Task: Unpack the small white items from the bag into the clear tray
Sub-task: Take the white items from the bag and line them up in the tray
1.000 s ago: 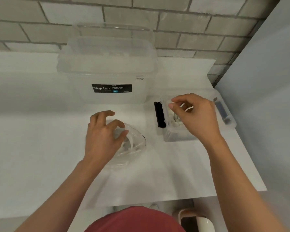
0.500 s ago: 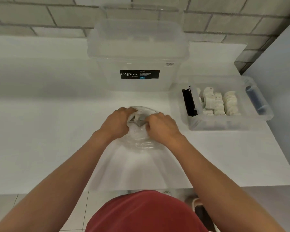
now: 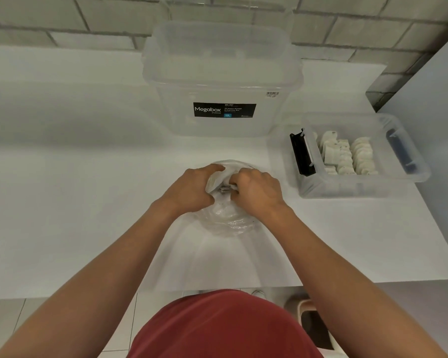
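Both hands at the mouth of the clear bag (image 3: 228, 219), which lies on the white table (image 3: 88, 202) just in front of the person. Left hand (image 3: 189, 189) grips the bag's rim, fingers curled round the film. Right hand (image 3: 256, 192) has its fingers curled into the opening; cannot tell whether they close on an item or only on plastic. Risks, as I judge them: the film is thin and slack, so a tug could tear it or tip loose pieces onto the table, and a blind pinch could lift film along with the item. The tray (image 3: 360, 188) sits apart to the right, so a weakly pinched piece could drop on the way across. Count: one bag, one tray, one big lidded storage box (image 3: 223, 73) behind, two hands. White items (image 3: 347, 156) in the tray stand in roughly three rows, too tightly packed to count singly. The number inside the bag is hidden.
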Action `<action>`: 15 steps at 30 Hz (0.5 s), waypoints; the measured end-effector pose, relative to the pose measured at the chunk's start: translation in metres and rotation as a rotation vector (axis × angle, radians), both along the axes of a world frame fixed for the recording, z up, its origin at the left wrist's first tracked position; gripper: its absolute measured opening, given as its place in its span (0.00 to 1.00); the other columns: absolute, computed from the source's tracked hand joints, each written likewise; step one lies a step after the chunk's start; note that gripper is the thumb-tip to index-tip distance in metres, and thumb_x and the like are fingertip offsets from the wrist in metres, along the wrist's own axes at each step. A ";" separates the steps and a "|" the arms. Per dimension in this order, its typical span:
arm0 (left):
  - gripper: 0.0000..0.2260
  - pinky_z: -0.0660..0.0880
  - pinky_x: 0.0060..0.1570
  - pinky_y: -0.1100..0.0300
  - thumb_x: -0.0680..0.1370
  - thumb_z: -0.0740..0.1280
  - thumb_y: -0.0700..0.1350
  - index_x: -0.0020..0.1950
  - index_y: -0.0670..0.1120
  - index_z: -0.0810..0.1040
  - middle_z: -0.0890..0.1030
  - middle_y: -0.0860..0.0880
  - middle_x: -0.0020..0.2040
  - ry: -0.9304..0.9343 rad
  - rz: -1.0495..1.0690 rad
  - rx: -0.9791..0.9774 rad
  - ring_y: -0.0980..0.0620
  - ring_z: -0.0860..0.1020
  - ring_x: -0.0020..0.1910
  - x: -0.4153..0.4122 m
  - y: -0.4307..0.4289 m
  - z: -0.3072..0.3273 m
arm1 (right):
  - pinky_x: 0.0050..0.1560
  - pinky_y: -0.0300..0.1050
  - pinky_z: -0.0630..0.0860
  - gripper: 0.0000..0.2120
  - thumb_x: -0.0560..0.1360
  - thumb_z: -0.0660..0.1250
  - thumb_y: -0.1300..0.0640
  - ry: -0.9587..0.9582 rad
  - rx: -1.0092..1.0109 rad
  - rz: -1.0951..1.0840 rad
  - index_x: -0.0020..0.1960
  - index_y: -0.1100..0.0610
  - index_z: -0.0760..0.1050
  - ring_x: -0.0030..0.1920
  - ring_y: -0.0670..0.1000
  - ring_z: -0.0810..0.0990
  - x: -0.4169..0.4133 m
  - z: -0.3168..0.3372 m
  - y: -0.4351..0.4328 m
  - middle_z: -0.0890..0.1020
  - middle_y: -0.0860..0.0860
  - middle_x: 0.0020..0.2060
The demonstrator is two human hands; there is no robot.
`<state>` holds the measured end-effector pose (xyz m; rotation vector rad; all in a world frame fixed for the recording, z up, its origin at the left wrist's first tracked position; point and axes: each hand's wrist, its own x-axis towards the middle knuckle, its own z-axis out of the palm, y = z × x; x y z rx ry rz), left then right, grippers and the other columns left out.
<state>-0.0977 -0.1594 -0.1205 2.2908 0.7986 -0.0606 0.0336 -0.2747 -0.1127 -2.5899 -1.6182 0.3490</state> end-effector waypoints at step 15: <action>0.19 0.78 0.47 0.65 0.72 0.78 0.49 0.62 0.56 0.80 0.79 0.59 0.61 -0.569 0.296 -0.166 0.59 0.80 0.56 -0.006 -0.021 0.033 | 0.48 0.40 0.80 0.07 0.79 0.71 0.56 0.582 0.443 -0.147 0.55 0.47 0.85 0.42 0.41 0.84 0.030 0.051 -0.026 0.85 0.39 0.41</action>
